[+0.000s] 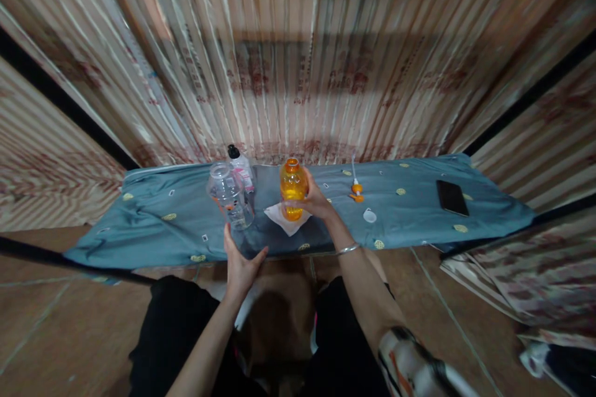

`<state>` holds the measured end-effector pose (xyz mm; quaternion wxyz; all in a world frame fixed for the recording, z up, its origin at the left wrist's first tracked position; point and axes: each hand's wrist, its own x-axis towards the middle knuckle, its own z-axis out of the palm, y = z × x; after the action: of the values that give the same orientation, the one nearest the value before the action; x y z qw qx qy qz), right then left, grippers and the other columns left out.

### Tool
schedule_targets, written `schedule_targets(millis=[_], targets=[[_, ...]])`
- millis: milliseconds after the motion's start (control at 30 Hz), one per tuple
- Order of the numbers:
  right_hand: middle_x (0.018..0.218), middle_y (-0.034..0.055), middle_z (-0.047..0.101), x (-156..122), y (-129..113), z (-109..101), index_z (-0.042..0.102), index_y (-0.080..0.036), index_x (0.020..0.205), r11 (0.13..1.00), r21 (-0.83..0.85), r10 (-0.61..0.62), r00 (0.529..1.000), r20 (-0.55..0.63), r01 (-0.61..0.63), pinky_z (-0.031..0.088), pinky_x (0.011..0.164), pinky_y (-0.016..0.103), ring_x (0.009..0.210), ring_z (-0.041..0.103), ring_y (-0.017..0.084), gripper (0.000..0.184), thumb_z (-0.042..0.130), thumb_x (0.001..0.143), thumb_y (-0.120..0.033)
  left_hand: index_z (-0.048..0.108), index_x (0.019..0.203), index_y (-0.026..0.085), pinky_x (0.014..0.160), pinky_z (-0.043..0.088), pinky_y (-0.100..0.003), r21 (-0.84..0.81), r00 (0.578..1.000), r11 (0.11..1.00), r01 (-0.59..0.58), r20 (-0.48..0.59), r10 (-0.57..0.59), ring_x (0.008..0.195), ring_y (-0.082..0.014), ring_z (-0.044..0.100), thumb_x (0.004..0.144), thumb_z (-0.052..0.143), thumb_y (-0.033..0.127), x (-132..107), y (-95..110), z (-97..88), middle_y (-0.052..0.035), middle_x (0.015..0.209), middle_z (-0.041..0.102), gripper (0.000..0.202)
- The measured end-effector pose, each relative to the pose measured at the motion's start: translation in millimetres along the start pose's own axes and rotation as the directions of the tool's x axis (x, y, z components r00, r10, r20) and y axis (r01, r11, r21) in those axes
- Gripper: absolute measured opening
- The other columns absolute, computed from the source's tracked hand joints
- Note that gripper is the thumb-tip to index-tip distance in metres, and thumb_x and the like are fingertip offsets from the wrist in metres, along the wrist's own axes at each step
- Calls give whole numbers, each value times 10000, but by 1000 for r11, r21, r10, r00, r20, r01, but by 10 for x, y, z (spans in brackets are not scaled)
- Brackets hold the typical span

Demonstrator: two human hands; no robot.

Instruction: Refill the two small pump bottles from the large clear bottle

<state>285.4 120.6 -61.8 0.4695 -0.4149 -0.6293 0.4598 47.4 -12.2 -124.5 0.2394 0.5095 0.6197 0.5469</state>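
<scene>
My right hand (317, 197) is wrapped round a transparent orange bottle (292, 185), which is uncapped and has some liquid in it. Beneath that bottle lies a white cloth or tissue (277, 217); whether the base touches it I cannot tell. My left hand (241, 267) holds nothing, its thumb and fingers spread at the table's front edge. Just beyond its fingertips stands a large clear bottle (227, 195), open at the top. A white and pink bottle with a black cap (242, 169) is behind the clear one, partly hidden by it.
On the table's blue-green cover (162, 236), right of the orange bottle, are an orange and white pump top (357, 190) and a small white disc (369, 216). A dark phone-like slab (451, 197) lies farther right. Pleated curtains (298, 62) hang behind; dark poles flank the table.
</scene>
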Motion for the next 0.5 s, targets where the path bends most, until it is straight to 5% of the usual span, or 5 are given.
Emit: schedule_targets(millis=[100, 233, 300, 433, 500], targets=[[1679, 202, 482, -82, 27, -353, 411, -218, 1647, 995, -49, 82, 994, -78, -86, 393, 1281, 537, 1583, 442, 361, 1214, 949, 637, -622, 243, 1650, 194, 1359, 220, -570, 28, 993, 995, -91, 79, 88, 1652, -401, 290, 693, 910, 417, -108, 137, 83, -234, 1727, 329, 1188], [1488, 181, 687, -211, 37, -1171, 649, -196, 1451, 924, -370, 23, 980, -200, -98, 509, 1187, 525, 1391, 658, 330, 596, 712, 929, -477, 229, 1661, 215, 1350, 235, -600, 28, 978, 986, -164, 135, 159, 1655, -399, 291, 716, 903, 399, -46, 292, 253, -229, 1742, 319, 1176], [1404, 177, 742, -292, 44, -1563, 717, -180, 1353, 735, -664, 24, 985, -172, -134, 541, 1157, 507, 1300, 718, 317, 407, 608, 988, -325, 228, 1662, 227, 1355, 222, -595, -10, 974, 985, -173, 149, 172, 1656, -394, 292, 705, 914, 375, 21, 371, 385, -222, 1755, 300, 1187], [1513, 221, 657, -464, 132, -2014, 614, -136, 1491, 87, -994, 168, 984, -55, -71, 554, 1147, 406, 1338, 693, 286, 542, 517, 959, -87, 213, 1663, 252, 1366, 183, -598, -158, 982, 984, -87, 153, 112, 1676, -401, 235, 641, 974, 360, 219, 476, 716, -215, 1770, 264, 1279], [1600, 255, 564, -514, 214, -2091, 530, -131, 1568, 3, -999, 200, 979, -49, -50, 590, 1099, 480, 1360, 675, 337, 660, 495, 918, -23, 204, 1664, 263, 1356, 213, -618, -180, 984, 981, -68, 153, 97, 1667, -412, 255, 602, 1001, 379, 357, 473, 876, -226, 1763, 268, 1333]])
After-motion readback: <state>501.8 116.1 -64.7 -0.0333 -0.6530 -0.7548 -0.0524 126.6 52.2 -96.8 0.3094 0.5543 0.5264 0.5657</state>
